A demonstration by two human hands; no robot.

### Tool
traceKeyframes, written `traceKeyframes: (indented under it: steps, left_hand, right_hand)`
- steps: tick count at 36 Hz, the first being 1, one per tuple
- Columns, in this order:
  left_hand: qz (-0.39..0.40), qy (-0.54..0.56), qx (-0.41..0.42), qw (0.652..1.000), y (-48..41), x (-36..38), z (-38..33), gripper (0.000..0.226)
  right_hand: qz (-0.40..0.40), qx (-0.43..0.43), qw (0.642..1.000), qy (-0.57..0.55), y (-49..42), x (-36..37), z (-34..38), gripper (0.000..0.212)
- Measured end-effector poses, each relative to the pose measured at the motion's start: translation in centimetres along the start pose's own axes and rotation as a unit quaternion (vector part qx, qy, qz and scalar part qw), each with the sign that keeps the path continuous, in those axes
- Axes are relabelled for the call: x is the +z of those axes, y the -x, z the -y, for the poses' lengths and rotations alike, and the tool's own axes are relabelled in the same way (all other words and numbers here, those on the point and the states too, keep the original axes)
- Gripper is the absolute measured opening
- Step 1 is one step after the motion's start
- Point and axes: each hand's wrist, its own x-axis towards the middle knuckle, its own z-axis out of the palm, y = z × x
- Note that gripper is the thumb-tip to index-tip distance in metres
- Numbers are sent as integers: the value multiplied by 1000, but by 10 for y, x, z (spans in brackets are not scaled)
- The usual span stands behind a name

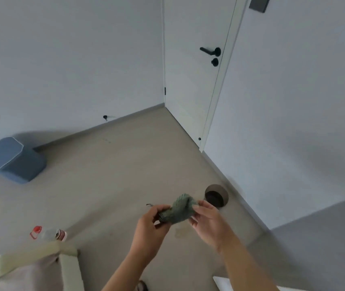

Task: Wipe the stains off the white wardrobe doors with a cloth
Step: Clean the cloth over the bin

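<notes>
Ahead of you the floor [125, 164] lies open from your hands to the far corner. On the left it is edged by the skirting of the wall [62, 59], at the back by the door [192, 80], and on the right by the bottom edge of a tall white panel [293, 101], which runs diagonally towards you. Whether that panel is the wardrobe cannot be told. A pot [216, 195], round and dark, stands on the floor just beside the panel's foot, near your right hand. At lower left a pale cushioned edge [20, 257] closes in the near side.

You hold the cloth [181, 208] in the air above the floor, low in the middle of the view, between both hands. Your left hand [152, 221] pinches its left end with curled fingers [163, 207]; your right hand [207, 221] grips its right side, fingers curled round it.

The cloth is grey-green with a ribbed weave, bunched into a lump with a twist at the top. A black-and-white checked strip [149, 205] sticks out at its left end.

By count: one cloth, two hands and one door with one black handle [209, 51]. There are also one blue bin [9, 158] by the left wall, one bottle [48, 233] lying on the floor with a red cap, and one pot.
</notes>
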Motion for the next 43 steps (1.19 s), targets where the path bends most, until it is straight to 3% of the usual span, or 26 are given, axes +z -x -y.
traceKeyframes:
  steps: [4, 9, 14, 18, 22, 24, 26, 29, 33, 36, 39, 41, 43]
  left_hand:
    - [101, 26, 3, 995, -89, 2, 4, 40]
    - [304, 39, -54, 950, -198, 27, 13, 47]
    - [362, -16, -82, 928, -268, 43, -26, 57]
    - [491, -44, -67, 867, -313, 78, -78, 72]
    - [588, -52, -167, 790, -350, 130, -92, 71]
    - [611, -66, -224, 757, -373, 157, -77, 71]
    - [614, -81, -244, 746, -391, 172, -57, 57]
    - [575, -73, -281, 764, -419, 191, -15, 28]
    - [542, -79, -315, 775, -464, 233, 50, 21]
    - [532, -69, -342, 772, -495, 265, 107, 9]
    - [548, -62, -341, 761, -528, 301, 176, 16]
    - [574, -64, -326, 749, -546, 326, 216, 8]
    - [574, -96, -290, 760, -556, 343, 257, 8]
  right_hand:
    - [3, -54, 998, -30, -49, -3, 47, 20]
    - [-95, -145, 985, 8, -82, -13, 87, 27]
    - [-101, -157, 981, -55, -84, -23, 113, 25]
    - [-104, -155, 980, -65, -92, -36, 131, 28]
    - [-96, -144, 978, -115, -115, -61, 140, 18]
    - [-94, -143, 972, -158, -137, -85, 142, 12]
    - [-101, -142, 967, -185, -156, -106, 136, 13]
    - [-163, -132, 957, -202, -186, -139, 128, 20]
    - [-256, -91, 942, -198, -241, -197, 109, 25]
    - [-264, -85, 936, -218, -283, -242, 83, 42]
    - [-222, -102, 943, -226, -335, -289, 50, 52]
    - [-239, -105, 934, -244, -366, -321, 29, 58]
    - [-263, -112, 920, -269, -394, -353, 5, 66]
